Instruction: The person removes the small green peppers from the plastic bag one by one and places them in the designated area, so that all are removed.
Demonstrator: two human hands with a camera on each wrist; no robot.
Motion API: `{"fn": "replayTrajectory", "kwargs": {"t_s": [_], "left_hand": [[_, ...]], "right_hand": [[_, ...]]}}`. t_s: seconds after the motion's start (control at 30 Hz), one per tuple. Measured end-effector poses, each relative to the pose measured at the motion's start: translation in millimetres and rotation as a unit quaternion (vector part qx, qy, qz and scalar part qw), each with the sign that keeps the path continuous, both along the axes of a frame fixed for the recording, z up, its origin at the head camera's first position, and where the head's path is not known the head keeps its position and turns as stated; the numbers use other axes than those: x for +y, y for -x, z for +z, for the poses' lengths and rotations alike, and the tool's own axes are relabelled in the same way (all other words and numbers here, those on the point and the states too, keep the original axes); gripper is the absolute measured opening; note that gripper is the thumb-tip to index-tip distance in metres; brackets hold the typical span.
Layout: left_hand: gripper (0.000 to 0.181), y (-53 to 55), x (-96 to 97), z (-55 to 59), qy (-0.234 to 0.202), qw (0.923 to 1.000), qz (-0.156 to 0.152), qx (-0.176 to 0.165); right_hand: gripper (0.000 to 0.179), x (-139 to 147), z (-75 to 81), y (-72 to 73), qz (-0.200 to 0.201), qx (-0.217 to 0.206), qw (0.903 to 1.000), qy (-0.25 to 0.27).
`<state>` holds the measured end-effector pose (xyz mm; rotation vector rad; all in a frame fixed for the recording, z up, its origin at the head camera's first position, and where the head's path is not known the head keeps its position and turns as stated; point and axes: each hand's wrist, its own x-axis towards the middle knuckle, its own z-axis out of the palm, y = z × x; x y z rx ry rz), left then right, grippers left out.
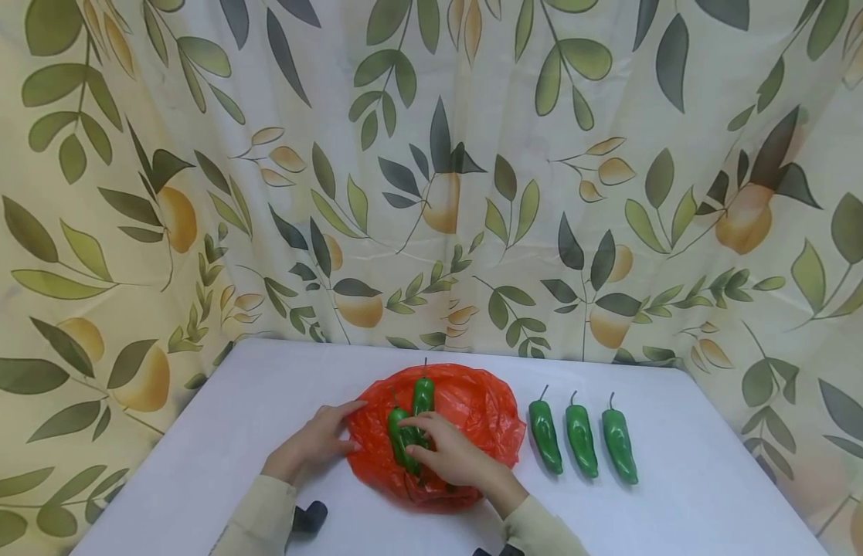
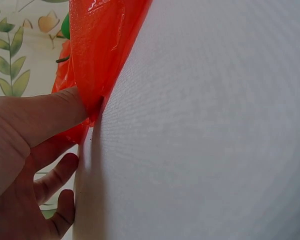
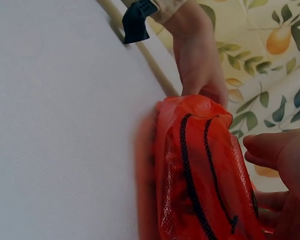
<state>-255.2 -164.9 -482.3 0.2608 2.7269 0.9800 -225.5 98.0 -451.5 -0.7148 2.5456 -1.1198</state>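
Note:
A crinkled red plastic bag (image 1: 466,386) lies spread on the table, with several green chili peppers (image 1: 423,394) on it. My left hand (image 1: 313,442) pinches the bag's left edge; in the left wrist view the thumb (image 2: 50,112) presses on the red plastic (image 2: 97,45). Over the peppers reaches my right hand (image 1: 453,457), index finger and thumb apart, fingertips right at the nearer pepper (image 1: 396,425). The right wrist view has these fingers (image 3: 270,147) beside the bag (image 3: 195,165), whose side shows black dotted lines; the peppers are mostly hidden there.
Three more green chili peppers (image 1: 545,435) lie in a row to the right of the bag, stems pointing away. The white table (image 1: 695,479) ends at a curtain (image 1: 431,232) printed with leaves and fruit. A dark wrist camera (image 1: 309,517) sticks out by the left sleeve.

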Motion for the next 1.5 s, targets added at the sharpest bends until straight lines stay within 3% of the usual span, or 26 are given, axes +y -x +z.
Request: {"fn": "replayTrajectory", "kwargs": {"t_s": [0.6,1.03,1.5], "left_hand": [[0.074,1.6,-0.8,-1.4,-0.002,1.0000,-0.005,0.002],[0.073,5.1,-2.1,-6.3,-0.002,1.0000,-0.008,0.000],[0.073,3.0,-2.1,-2.3,-0.007,0.9999,-0.008,-0.003]], "right_hand": [[0.035,-12.5,-3.1,2.3,0.014,0.024,0.9985,-0.048],[0.043,-15.6,-4.8,1.1,0.011,0.015,0.9987,-0.048],[0.044,-21.1,-3.8,-1.2,0.009,0.026,0.9968,-0.075]]}}
